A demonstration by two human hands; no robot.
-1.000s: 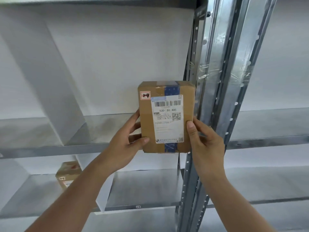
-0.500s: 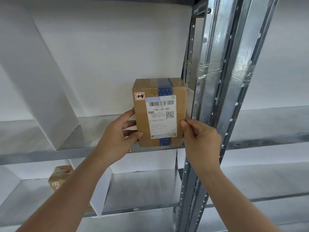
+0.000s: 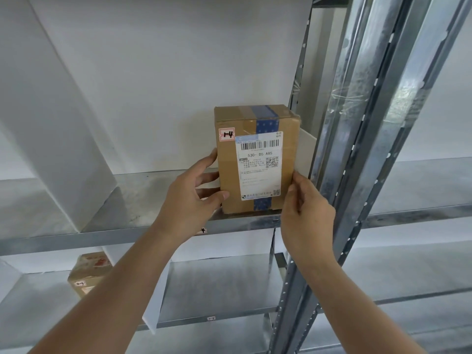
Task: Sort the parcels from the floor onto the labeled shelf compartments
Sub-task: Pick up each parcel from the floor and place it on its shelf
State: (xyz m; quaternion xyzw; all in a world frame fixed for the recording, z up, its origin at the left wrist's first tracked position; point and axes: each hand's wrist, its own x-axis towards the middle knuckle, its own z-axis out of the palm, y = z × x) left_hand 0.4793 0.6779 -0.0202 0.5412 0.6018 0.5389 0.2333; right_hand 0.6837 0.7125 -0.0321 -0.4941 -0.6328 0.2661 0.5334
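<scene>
**Cardboard parcel now standing on its shelf**

Cardboard parcel (image 3: 256, 159) marked 1-4 has come down from mid-air since a second ago and now stands upright on the metal shelf (image 3: 143, 226), hard against the right-hand divider (image 3: 306, 152). The left hand (image 3: 194, 192) holds its left edge, thumb on the front face; the right hand (image 3: 304, 213) pinches its lower right corner. Placement looks nearly finished; letting go likely remains. Another parcel (image 3: 85, 274) sits one shelf below.

On the cardboard parcel (image 3: 256, 159) a white shipping label (image 3: 260, 166) is printed "530- D5 A85" under a barcode — its smaller print cannot be read. A red-edged sticker (image 3: 226, 134) at the parcel's upper left corner is handwritten "1-4".
</scene>
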